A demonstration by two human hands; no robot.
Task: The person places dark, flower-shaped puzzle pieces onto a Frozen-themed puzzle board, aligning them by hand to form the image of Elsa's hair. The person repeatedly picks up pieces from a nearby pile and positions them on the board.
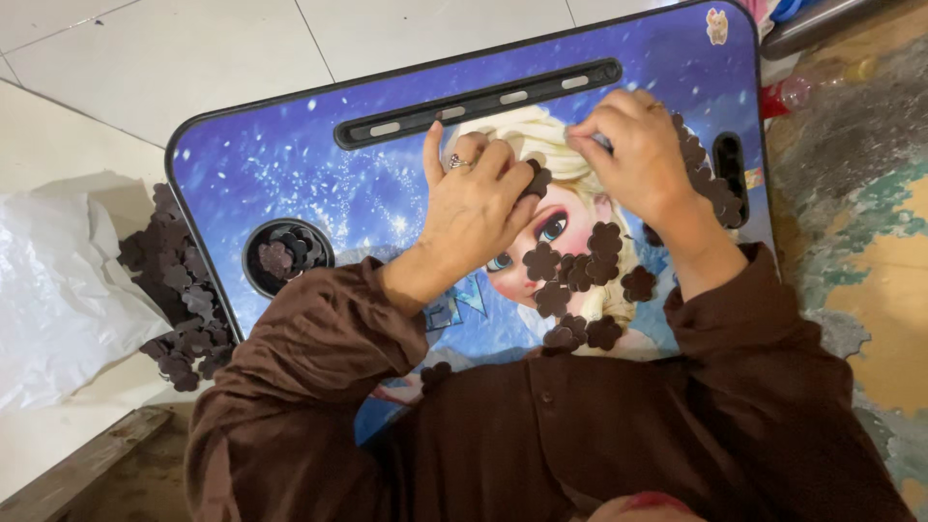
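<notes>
- Flower-shaped dark pieces [580, 275] lay loose on the lap table [290, 164], below both sets of fingers.
- One piece [537, 178] was pinched at the left hand [474, 208] fingertips; a light pinch was judged best.
- The right hand [633, 145] was curled shut; what it gripped could not be told.

A small desk [290, 164] with a blue cartoon picture on its top and a dark rim stands on a pale tiled floor [193, 48]. Dark brown flower-shaped pieces [580, 271] lie loose near the middle of the desk, more of them [710, 179] lie along its right side by a narrow slot, and a few [288, 255] sit in the round cup hole at its left. On the floor just beside the desk's left edge, a heap of the same pieces [179, 280] rests on crumpled white plastic [58, 290].
</notes>
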